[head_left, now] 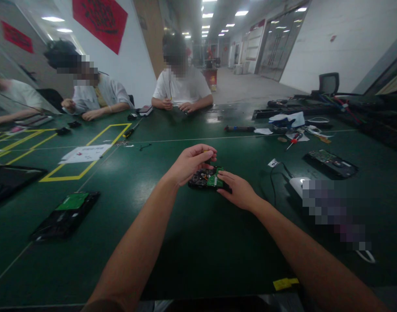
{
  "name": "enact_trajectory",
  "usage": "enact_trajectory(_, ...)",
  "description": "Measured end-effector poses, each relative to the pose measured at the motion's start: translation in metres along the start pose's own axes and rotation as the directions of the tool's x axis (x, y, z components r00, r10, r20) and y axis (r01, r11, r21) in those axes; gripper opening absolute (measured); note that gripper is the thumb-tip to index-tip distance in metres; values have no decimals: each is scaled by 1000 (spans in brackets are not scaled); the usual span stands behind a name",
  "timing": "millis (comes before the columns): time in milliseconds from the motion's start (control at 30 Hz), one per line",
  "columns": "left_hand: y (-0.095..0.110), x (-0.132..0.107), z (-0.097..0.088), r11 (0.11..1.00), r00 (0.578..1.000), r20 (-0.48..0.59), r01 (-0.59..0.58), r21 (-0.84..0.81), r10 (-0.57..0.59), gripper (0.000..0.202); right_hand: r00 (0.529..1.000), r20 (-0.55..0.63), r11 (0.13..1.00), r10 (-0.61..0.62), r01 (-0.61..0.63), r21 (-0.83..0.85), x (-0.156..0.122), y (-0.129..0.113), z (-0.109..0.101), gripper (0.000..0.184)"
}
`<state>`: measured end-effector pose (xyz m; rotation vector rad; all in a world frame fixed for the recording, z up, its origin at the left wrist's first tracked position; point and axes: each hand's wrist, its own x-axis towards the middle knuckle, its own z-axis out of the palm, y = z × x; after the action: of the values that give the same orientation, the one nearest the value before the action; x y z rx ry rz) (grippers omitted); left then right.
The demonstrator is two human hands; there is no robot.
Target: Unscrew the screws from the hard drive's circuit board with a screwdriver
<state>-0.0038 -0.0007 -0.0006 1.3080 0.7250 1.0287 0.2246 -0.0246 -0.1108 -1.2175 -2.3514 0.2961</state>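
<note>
A black hard drive [205, 178] with a green circuit board on top lies on the green table [198, 242] in the middle. My left hand [192, 162] hovers over its left end, fingers closed round the yellow-topped handle of a small screwdriver held upright on the drive. Resting on the drive's right end, my right hand [239, 190] has its fingers curled and pressing the green board.
Another drive [66, 214] lies at the left, a third [330, 161] at the right by a white device [299, 184] and black cable. Red screwdriver [294, 139], tools and cloths sit far right. Three people sit along the far edge. A yellow taped rectangle [88, 151] holds a paper sheet.
</note>
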Motion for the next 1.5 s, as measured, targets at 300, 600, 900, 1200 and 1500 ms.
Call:
enact_trajectory(300,2,0,-7,985,998,-59,-6,171,17,25,1000,-25,1000,-16,16,0,-1,2,3,51)
enact_trajectory(600,5,1,0,999,995,-101,16,-33,-19,15,1000,-11,1000,-15,15,-1,-1,1,0,51)
enact_trajectory(900,-1,1,-4,982,994,-105,-4,187,24,27,1000,-13,1000,0,0,0,-1,-1,0,51)
enact_trajectory(1200,4,0,-1,989,995,-94,32,145,-19,27,1000,6,1000,-11,11,-22,-1,0,0,51)
enact_trajectory(1500,6,-1,0,994,999,-40,31,107,-27,16,1000,-13,1000,-6,5,-8,-1,0,0,51)
